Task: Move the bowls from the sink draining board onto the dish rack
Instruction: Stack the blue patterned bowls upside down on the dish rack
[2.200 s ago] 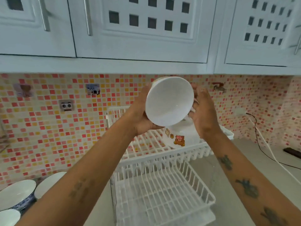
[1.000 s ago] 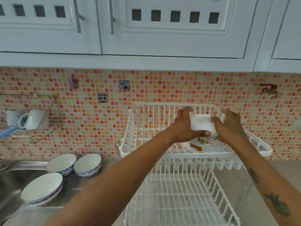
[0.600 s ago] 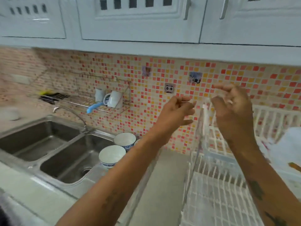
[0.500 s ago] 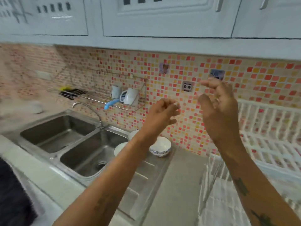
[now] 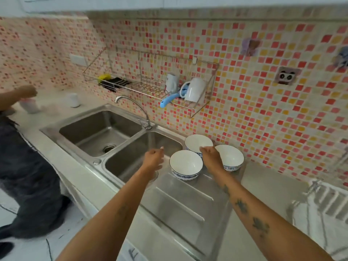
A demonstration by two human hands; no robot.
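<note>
Three white bowls with blue-patterned outsides stand upright on the steel draining board [image 5: 180,202]: a near bowl [image 5: 185,163], a far bowl [image 5: 197,142] by the wall, and a right bowl [image 5: 232,157]. My right hand [image 5: 211,156] reaches between them, fingers at the far bowl's rim, holding nothing that I can see. My left hand [image 5: 153,160] hovers over the right sink basin, just left of the near bowl, empty with loosely curled fingers. Only a blurred corner of the white dish rack [image 5: 323,202] shows at the right edge.
A double steel sink [image 5: 98,129] with a curved tap [image 5: 131,108] lies to the left. A wall wire shelf [image 5: 150,87] holds mugs, a sponge and a blue utensil. Another person [image 5: 24,166] works at the counter far left, beside white cups.
A white bowl went onto the upper tier of the dish rack and was released. The view swung left to the sink, and both empty hands dropped to the three bowls.
</note>
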